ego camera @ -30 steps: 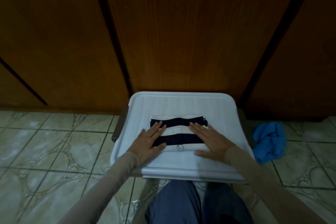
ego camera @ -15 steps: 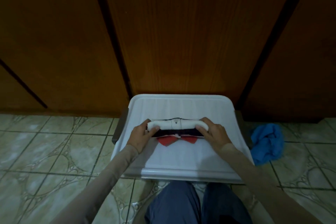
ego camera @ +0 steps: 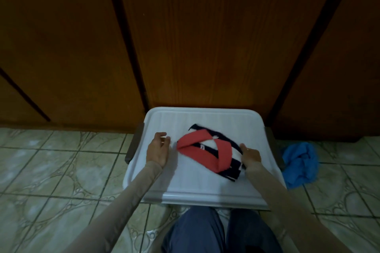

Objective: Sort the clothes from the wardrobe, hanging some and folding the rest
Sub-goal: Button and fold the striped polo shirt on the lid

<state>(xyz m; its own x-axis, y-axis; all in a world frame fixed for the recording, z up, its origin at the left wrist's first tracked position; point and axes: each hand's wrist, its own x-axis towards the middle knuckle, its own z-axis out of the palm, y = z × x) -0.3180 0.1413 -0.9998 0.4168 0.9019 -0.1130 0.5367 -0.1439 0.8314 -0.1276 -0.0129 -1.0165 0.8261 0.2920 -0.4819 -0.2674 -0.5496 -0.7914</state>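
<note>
A folded garment (ego camera: 207,151), navy and white striped with red bands across its top, lies turned at an angle on a white plastic lid (ego camera: 185,189). My right hand (ego camera: 251,155) grips the garment's right end, thumb on top. My left hand (ego camera: 158,150) hovers just left of the garment with fingers loosely spread, holding nothing and not touching the cloth.
Closed brown wooden wardrobe doors (ego camera: 195,37) rise right behind the lid. A crumpled blue cloth (ego camera: 300,163) lies on the tiled floor (ego camera: 51,170) to the right. My knees in blue trousers (ego camera: 209,232) are at the lid's near edge.
Both hands pressed flat on the striped garment, then gripped its ends and flipped it. Now its red side faces up, it is rotated, and my left hand has let go.
</note>
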